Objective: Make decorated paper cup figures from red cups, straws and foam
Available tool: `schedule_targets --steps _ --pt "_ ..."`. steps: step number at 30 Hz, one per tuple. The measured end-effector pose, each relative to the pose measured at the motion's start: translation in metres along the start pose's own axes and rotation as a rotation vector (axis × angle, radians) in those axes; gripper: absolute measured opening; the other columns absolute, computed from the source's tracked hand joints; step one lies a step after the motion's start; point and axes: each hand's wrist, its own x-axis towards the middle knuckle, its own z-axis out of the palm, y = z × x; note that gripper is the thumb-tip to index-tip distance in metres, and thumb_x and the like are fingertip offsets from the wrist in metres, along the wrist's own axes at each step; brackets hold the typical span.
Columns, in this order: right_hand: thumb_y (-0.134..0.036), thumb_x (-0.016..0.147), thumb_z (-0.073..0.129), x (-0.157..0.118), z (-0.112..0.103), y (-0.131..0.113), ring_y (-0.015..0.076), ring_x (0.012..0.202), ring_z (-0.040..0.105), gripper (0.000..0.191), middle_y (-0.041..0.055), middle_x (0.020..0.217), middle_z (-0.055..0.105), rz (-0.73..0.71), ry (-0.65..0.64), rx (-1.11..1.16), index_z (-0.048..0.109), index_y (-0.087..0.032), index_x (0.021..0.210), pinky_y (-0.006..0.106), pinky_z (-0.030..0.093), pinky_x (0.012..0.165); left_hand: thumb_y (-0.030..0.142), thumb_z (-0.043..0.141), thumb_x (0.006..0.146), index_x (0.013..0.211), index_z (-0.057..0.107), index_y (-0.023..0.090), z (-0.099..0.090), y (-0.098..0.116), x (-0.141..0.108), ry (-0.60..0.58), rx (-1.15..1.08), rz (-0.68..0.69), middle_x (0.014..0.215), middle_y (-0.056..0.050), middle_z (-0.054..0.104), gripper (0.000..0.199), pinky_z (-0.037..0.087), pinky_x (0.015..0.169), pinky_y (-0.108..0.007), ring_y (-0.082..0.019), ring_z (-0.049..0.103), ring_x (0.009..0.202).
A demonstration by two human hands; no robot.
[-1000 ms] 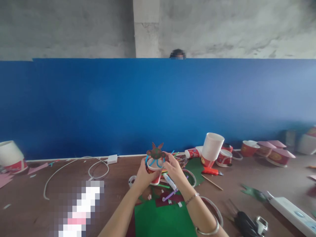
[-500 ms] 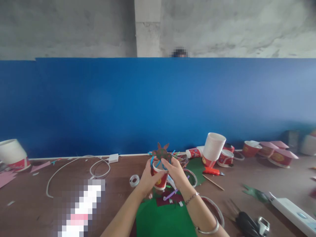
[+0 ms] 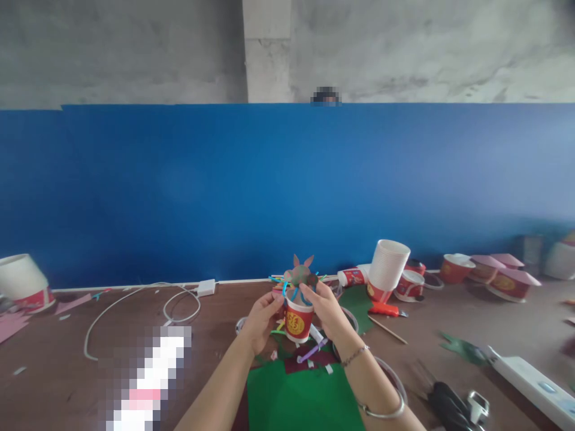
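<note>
A red paper cup [image 3: 299, 322] with a yellow emblem is upright between my hands, above the green sheet. A brown paper figure [image 3: 300, 274] with pointed ears and blue pipe-cleaner pieces [image 3: 295, 294] rises from its rim. My left hand [image 3: 263, 317] has thumb and fingers pinched together at the left blue piece, beside the cup. With bent fingers my right hand [image 3: 327, 306] grips the right side of the figure at the rim. Its fingertips partly cover the figure's edge.
Green sheet [image 3: 305, 395] lies in front. Stacked paper cups [image 3: 389, 269], an orange cutter [image 3: 385, 309], a wooden stick [image 3: 387, 329] and a white power strip [image 3: 534, 383] are on the right. A white cable [image 3: 96, 317] and a cup [image 3: 27, 284] lie left. Blue partition [image 3: 269, 191] stands behind.
My left hand has moved off the cup's side to the left blue piece. The cup and figure have shifted slightly right, and the cup's emblem now shows fully.
</note>
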Motion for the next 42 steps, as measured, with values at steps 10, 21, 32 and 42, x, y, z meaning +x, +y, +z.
schedule_targets --steps 10,21,32,42 --pt "-0.042 0.076 0.064 -0.003 0.004 -0.002 0.0229 0.084 0.064 0.035 0.0072 0.09 0.071 -0.005 -0.052 -0.076 0.065 -0.016 0.1 0.032 0.049 0.072 0.043 0.076 0.064 0.064 0.053 0.013 -0.008 0.004 0.0 -0.132 0.039 -0.101 0.051 0.001 0.057 0.038 0.033 0.049 -0.018 -0.005 0.045 0.043" --pt "-0.042 0.075 0.063 -0.002 0.004 0.001 0.0237 0.083 0.064 0.033 0.0059 0.078 0.07 0.002 -0.045 -0.108 0.065 -0.016 0.095 0.032 0.049 0.069 0.031 0.08 0.063 0.066 0.057 0.011 -0.015 0.005 -0.001 -0.162 0.02 -0.163 0.059 -0.003 0.064 0.03 0.039 0.051 -0.016 -0.006 0.053 0.048" --pt "-0.041 0.074 0.064 -0.003 0.006 0.005 0.0251 0.092 0.062 0.031 0.006 0.085 0.07 0.004 -0.086 -0.111 0.066 -0.017 0.094 0.036 0.049 0.08 0.035 0.081 0.06 0.057 0.055 0.011 -0.018 0.006 0.0 -0.17 0.042 -0.185 0.045 0.0 0.054 0.035 0.03 0.042 -0.016 -0.004 0.044 0.039" --pt "-0.037 0.076 0.063 -0.004 0.009 0.002 0.0212 0.082 0.065 0.028 0.0045 0.088 0.07 0.035 -0.145 -0.068 0.066 -0.018 0.096 0.033 0.05 0.078 0.023 0.083 0.056 0.064 0.061 0.011 -0.023 0.011 -0.003 -0.116 -0.067 -0.379 0.055 -0.003 0.064 0.026 0.04 0.048 -0.013 -0.005 0.055 0.045"
